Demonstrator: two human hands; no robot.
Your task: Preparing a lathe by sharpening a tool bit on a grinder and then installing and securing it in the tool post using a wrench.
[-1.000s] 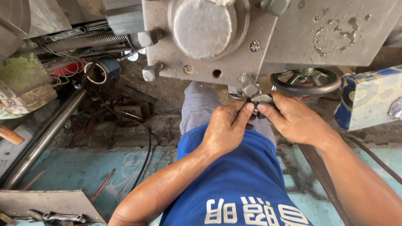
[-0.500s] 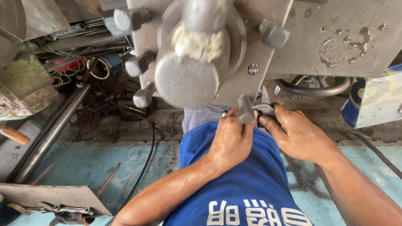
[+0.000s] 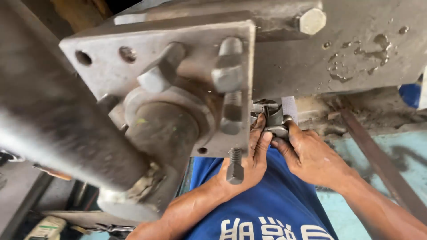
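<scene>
Two bare hands up close under a big grey machine. Left hand (image 3: 251, 162) at about 6 o'clock in the view, fingers (image 3: 258, 133) pointing up to 12 o'clock and pressed on the left side of a small grey metal clamp piece (image 3: 273, 120). Right hand (image 3: 311, 155) at about 4 o'clock from that piece, thumb and fingers pinched on its lower right edge. So both hands grasping the same small part, one on each side, hands touching each other around it. Small part just right of the middle of the view, tucked right under the edge of the wet grey metal table (image 3: 356, 49) of the machine.

At 9 o'clock from the hands, a thick grey steel plate (image 3: 133, 58) with round holes, big bolts (image 3: 227, 73) and a fat round shaft (image 3: 160, 133) poking toward the camera, very close and a bit blurry. One threaded bolt end (image 3: 235, 166) hanging in front of the left wrist.

At 6 o'clock, a blue shirt with white print (image 3: 267, 213). At 3 o'clock, a long rusty steel bar (image 3: 378, 160) lying slanted over a pale blue-green floor (image 3: 400, 146).
</scene>
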